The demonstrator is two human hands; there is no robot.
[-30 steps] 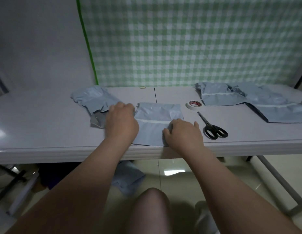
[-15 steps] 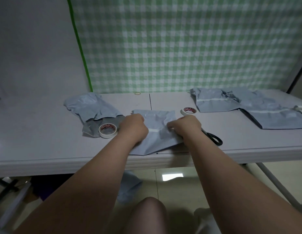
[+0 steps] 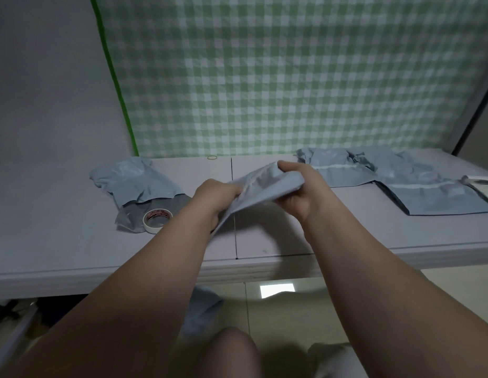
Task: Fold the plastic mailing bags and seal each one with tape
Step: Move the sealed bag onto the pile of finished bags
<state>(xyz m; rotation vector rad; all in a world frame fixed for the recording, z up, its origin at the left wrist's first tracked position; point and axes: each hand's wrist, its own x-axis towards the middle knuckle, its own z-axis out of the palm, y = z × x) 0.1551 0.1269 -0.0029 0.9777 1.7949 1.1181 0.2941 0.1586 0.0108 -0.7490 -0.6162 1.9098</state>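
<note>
Motion smears the lifted bag, so I can't make out its folds. The left forearm covers the near edge of the tape roll, whose label I can't read. The right border cuts off a flat object.

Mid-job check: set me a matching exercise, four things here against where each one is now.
Things: 1 tape roll; 2 rubber band; 3 middle bag; 4 spread-out bags.
Places: A gripped in the air by left hand and right hand; B far edge, by the checked cloth; C right side of the table; D on the left bag pile.
Pairs: 1-D, 2-B, 3-A, 4-C.
</note>
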